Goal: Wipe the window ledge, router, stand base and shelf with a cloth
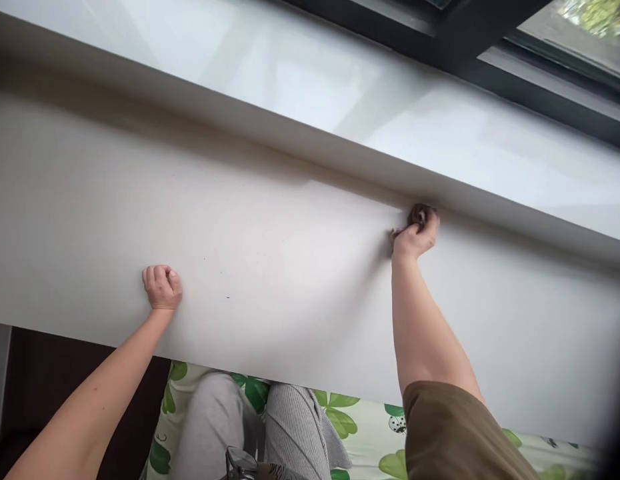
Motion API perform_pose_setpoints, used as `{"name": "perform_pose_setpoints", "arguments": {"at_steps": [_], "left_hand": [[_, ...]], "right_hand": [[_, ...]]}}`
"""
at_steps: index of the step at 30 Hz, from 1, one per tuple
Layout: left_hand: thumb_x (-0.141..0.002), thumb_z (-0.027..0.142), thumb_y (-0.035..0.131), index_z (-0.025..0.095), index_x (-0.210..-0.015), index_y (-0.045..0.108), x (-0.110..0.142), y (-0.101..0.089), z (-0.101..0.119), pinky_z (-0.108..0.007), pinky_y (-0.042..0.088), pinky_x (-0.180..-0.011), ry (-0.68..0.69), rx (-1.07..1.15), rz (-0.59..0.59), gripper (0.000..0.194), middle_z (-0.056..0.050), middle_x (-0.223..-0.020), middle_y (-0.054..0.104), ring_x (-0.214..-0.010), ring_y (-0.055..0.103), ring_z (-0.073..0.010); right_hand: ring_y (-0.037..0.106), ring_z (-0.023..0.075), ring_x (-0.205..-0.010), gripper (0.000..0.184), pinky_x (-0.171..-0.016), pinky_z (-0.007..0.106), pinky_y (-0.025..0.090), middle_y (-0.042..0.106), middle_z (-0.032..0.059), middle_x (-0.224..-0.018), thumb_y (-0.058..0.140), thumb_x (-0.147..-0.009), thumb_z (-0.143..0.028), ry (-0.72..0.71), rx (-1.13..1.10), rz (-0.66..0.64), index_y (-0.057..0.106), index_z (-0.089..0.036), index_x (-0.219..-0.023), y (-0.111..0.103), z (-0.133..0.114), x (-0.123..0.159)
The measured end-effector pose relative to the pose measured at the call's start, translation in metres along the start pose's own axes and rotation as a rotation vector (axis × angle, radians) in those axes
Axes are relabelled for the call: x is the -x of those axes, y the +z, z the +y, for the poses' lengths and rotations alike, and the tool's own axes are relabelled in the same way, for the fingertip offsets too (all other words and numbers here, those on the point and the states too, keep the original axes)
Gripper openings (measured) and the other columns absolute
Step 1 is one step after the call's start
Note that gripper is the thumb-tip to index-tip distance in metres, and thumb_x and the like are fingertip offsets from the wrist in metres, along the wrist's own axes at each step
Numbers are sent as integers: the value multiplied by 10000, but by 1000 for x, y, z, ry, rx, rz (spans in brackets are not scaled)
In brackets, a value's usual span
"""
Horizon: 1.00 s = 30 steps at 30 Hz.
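My right hand (419, 235) is closed around a crumpled dark brown cloth (418, 215). It presses the cloth onto the white surface (300, 280), close to the raised ledge at the back. A bit of the cloth sticks out to the left of the wrist. Curled into a fist, my left hand (163, 287) rests on the same surface near its front edge, at the left. Nothing shows in that fist. A few tiny dark specks lie on the surface between the two hands.
Behind the surface runs a raised white ledge (310, 80), below a dark window frame (450, 40). In front are my legs in grey trousers (293, 427) on a green leaf-patterned fabric (370, 427). A dark area (55, 380) lies below the edge at left.
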State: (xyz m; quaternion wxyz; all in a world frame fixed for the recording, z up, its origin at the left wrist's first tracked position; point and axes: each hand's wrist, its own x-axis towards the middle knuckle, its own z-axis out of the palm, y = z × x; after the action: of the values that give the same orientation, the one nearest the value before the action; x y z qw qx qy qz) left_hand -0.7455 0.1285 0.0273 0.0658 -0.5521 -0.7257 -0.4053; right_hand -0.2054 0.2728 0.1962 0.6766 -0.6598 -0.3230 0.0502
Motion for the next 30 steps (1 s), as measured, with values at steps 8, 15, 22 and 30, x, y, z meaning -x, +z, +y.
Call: {"name": "perform_pose_setpoints", "arguments": {"at_steps": [8,15,22,30], "left_hand": [[-794,380,428,253,-720,373,7,6,-4,-509,384,-838,55,19,4,157,-78,-733,462,-735,446,-270],[-811,365,441,246,-703,393,1,3,-4,-520,393,-851,60,56,-2,168,-70,-723,464,-731,457,-260],[-800,336,418,253,-697,382,-6,-5,2,-495,399,-799,108,53,44,138,-53,-687,435,-687,435,-253],[-796,318,382,279,-651,264,-69,-17,22,-456,361,-731,-8,81,24,190,-6,-627,289,-662,353,-256]], "right_hand": [[289,300,-1499,654,-1238,453,210,346,310,-1545,360,-794,71,-96,432,-68,413,92,-1445,101,-29,67],[309,204,-1495,594,-1265,454,219,434,136,-1552,309,-886,-15,-737,304,-766,492,-99,-1445,210,-89,250],[603,139,-1243,487,-1113,300,459,675,42,-1317,391,-813,-14,-598,-155,-1224,708,-176,-1146,196,-106,304],[664,140,-1053,465,-953,316,527,710,10,-1186,475,-735,-82,-63,-705,-371,641,-239,-1140,-6,-91,29]]}}
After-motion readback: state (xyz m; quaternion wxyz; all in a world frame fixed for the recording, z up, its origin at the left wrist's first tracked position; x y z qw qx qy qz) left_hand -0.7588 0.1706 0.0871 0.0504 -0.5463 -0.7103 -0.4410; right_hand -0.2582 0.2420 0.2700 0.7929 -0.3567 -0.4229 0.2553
